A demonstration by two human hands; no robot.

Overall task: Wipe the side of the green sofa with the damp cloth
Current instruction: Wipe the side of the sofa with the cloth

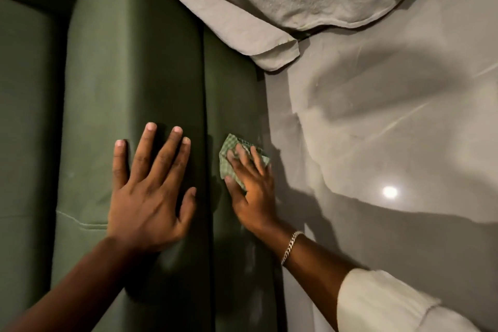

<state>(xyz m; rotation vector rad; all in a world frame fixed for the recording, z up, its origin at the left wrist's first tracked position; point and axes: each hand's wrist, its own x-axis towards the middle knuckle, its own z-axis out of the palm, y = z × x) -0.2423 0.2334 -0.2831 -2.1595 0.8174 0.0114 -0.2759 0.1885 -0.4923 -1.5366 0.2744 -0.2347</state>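
Note:
The green sofa [129,67] fills the left half of the head view; I look down on its armrest top and its outer side panel [231,94]. My left hand [151,191] lies flat and spread on the armrest top, holding nothing. My right hand [250,191] presses a green checked cloth [229,153] against the side panel, low near the floor. The fingers cover most of the cloth. A chain bracelet sits on the right wrist.
A pale towel or blanket [269,0] hangs over the far end of the sofa and onto the floor. Glossy grey floor tiles [390,129] spread to the right, with a lamp reflection. A seat cushion [21,116] lies at far left.

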